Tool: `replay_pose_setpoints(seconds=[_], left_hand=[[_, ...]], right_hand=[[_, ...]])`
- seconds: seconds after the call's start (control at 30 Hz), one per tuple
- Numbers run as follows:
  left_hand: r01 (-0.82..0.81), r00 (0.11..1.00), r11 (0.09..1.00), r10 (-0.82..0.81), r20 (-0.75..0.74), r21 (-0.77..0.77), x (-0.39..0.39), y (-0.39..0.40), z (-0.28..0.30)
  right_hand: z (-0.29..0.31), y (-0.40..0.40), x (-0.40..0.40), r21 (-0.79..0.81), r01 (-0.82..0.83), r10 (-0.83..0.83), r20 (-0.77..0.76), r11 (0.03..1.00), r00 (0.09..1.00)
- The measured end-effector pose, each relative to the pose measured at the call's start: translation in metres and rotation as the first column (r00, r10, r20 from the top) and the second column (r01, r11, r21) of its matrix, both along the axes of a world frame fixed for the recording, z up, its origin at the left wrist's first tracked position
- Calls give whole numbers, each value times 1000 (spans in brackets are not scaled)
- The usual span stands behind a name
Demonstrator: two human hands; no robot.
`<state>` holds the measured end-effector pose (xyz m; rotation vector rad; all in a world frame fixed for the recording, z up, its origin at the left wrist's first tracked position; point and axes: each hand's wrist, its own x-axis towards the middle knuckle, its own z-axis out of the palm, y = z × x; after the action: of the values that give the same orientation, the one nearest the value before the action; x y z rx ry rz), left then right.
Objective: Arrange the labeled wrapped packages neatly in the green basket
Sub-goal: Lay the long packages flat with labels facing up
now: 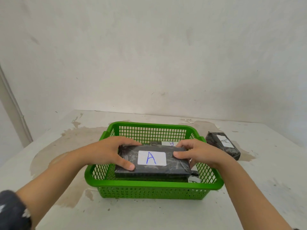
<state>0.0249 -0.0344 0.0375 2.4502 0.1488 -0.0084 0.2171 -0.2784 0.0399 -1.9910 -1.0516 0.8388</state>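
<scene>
**Package going down flat into the basket**

Table [49, 163] first: a pale, stained top against a bare wall, with room on every side of the work. On it stands the green basket [154, 184], its long side facing the person, mesh walls all round.

Inside the basket, over the near half, is the package in hand [174, 165], black-wrapped, its white label [152, 158] with a blue A facing up. It appears to sit on top of other wrapped packages; a corner of one lower package [193, 179] peeks out at the near right, and another label shows at the back of the basket. How many lie below cannot be told. One more package [222, 146] waits outside on the table, just beside the basket's right far corner.

The left hand [108, 152] is closed on the package's left end, thumb on top near the front corner, fingers curled over the far edge. The right hand [196, 154] clasps the right end the same way.

To do this step well, I would keep the package level, square its edges to the basket walls and to the stack beneath, and press it down evenly before letting go. Releasing both ends together should keep it from skewing. The label is best left upward and readable.
</scene>
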Motion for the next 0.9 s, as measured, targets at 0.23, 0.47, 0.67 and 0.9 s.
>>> replay_pose_setpoints(seconds=[0.23, 0.47, 0.67, 0.9], left_hand=[[-137, 987, 989, 141, -82, 55, 10, -3, -18], [-146, 966, 986, 160, -201, 83, 12, -9, -30], [-193, 951, 951, 242, -192, 239, 17, -13, -30], [-115, 959, 941, 188, -210, 318, 22, -14, -28]], right_hand=[[-5, 9, 2, -270, -38, 107, 247, 962, 963], [-17, 14, -1, -293, 32, 75, 346, 956, 935], [-30, 17, 1, -230, 126, 8, 506, 965, 862], [-30, 14, 2, -180, 11, 91, 550, 984, 830]])
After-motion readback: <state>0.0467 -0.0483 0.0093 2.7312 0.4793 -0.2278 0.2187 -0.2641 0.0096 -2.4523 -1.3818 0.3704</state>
